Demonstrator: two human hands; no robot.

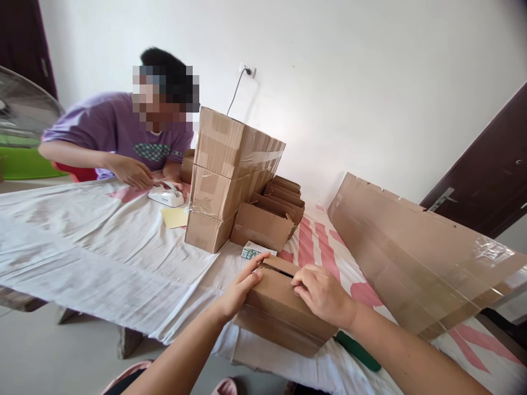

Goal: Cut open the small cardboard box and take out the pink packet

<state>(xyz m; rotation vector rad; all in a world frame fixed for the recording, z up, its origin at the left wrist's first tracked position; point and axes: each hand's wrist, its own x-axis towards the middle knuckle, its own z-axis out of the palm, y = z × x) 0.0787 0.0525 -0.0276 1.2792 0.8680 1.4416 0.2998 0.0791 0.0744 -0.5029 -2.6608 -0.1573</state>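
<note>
A brown cardboard box (284,312) stands at the near edge of the cloth-covered table, with a dark slit between its top flaps. My left hand (242,285) grips its top left corner, thumb and fingers lying along the edges. On the right part of the top, my right hand (323,291) has its fingers curled in a pinch at the flap edge by the slit. Just behind the box lies a small white-and-green printed carton (257,250). A dark green object (357,351) sticks out beneath my right forearm; its kind is unclear.
Taped cartons (214,186) are stacked three high beyond my hands, beside a row of open cartons (263,222). A large cardboard sheet (411,247) leans at right. Across the table (102,247), a person in purple (111,126) sits near a white device (166,196) and yellow paper (174,217).
</note>
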